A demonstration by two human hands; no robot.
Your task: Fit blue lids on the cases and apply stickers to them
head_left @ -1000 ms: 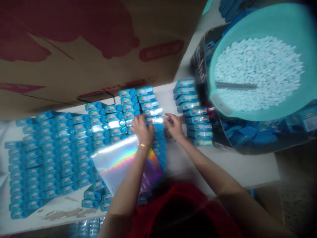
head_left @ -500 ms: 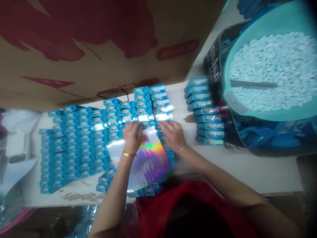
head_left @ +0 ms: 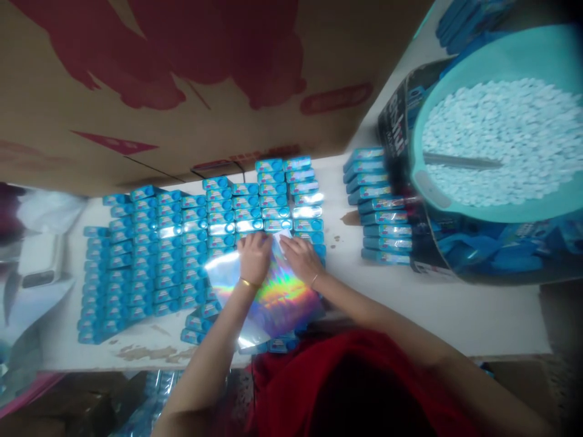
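From where I stand, the clearest change is in the right hand (head_left: 301, 258): a second ago it was apart from the left hand (head_left: 255, 258), out by the strip of white tabletop (head_left: 478, 309), and now the two are close together. Both have their fingers bent at the upper edge of a shiny, rainbow-silver sheet of thin film (head_left: 282, 309), with a pale corner of it showing between them. The fingertips are too blurred for me to tell whether either hand is pinching the film or only pressing on it.

The sheet has turned a little too, and lies slantwise over the near part of the packed rows of small, glossy blue boxes (head_left: 168, 267). I'd judge that the work has become two-handed, centred on that one corner. To the right, the short stack of blue boxes (head_left: 385, 230) stands as it did, untouched.
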